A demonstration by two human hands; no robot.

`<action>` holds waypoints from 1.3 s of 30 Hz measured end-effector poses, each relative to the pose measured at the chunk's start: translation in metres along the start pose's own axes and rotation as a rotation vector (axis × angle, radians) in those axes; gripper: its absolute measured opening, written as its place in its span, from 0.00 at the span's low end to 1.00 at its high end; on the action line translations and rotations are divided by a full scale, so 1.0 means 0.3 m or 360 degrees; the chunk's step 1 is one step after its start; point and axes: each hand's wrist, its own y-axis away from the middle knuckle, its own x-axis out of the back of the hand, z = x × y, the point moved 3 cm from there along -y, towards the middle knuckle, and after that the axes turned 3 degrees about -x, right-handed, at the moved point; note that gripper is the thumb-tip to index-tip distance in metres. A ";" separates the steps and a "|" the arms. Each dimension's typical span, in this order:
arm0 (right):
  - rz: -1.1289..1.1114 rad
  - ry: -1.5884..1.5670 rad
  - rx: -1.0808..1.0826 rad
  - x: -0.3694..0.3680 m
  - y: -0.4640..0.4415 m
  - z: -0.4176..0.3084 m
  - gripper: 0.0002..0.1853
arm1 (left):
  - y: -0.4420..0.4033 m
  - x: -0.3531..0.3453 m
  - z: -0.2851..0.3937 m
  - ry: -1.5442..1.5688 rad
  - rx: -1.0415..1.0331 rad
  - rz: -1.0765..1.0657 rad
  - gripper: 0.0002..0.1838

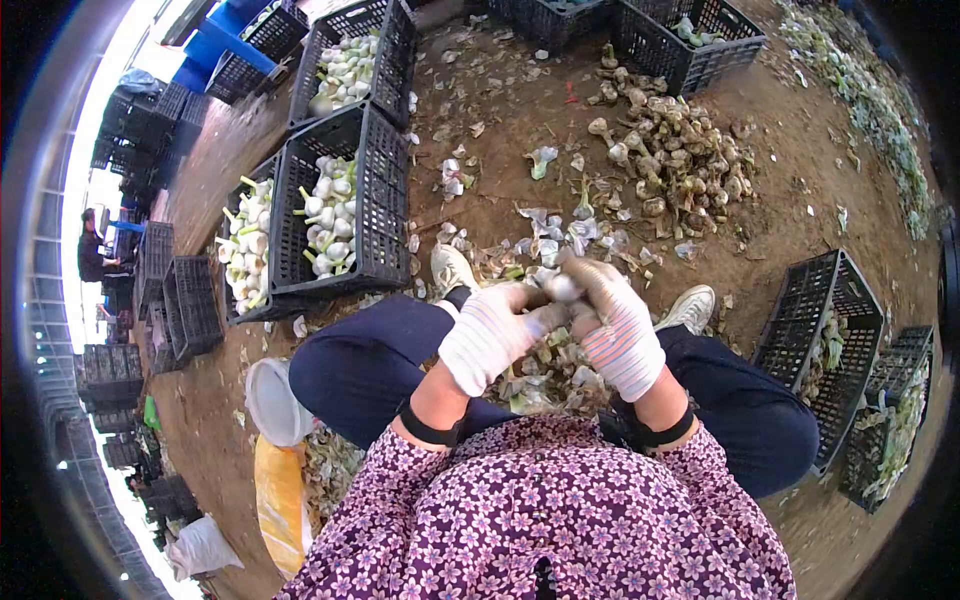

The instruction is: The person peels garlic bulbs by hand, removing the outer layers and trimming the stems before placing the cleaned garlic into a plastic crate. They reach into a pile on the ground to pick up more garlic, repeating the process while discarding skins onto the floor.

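Note:
Between my knees, a white garlic bulb [563,288] is held by both hands. My left hand [492,335], in a white striped glove with soiled fingertips, grips it from the left. My right hand [615,325], gloved alike, closes around it from the right and above. The fingers are slightly blurred and cover part of the bulb. Loose garlic skins [545,235] litter the ground beneath and beyond my hands. Farther ahead to the right lies a pile of unpeeled, earthy garlic bulbs [680,150].
Black crates of cleaned white garlic [335,215] stand at my left. More black crates [820,320] are at the right and far side [690,55]. A white bucket [277,402] and a yellow sack [278,500] sit beside my left leg. A person [92,250] is far left.

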 end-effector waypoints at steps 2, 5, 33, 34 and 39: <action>-0.0079 0.0206 0.0097 -0.007 -0.009 -0.029 0.28 | -0.012 -0.025 -0.020 0.0073 -0.0050 -0.0019 0.15; -0.0092 0.0220 0.0122 -0.007 -0.009 -0.029 0.26 | -0.004 -0.021 -0.022 0.0109 -0.0166 0.0031 0.13; -0.0324 -0.1660 -0.1342 -0.052 0.004 0.044 0.35 | -0.045 -0.074 -0.184 0.1753 -0.0060 0.0447 0.07; -0.0239 -0.1947 -0.1407 -0.074 0.018 0.056 0.35 | -0.073 -0.057 -0.207 0.2213 0.0161 0.0594 0.07; -0.0117 -0.2304 -0.1328 -0.063 0.011 0.062 0.35 | -0.086 0.090 -0.221 0.1070 -0.0390 0.0819 0.11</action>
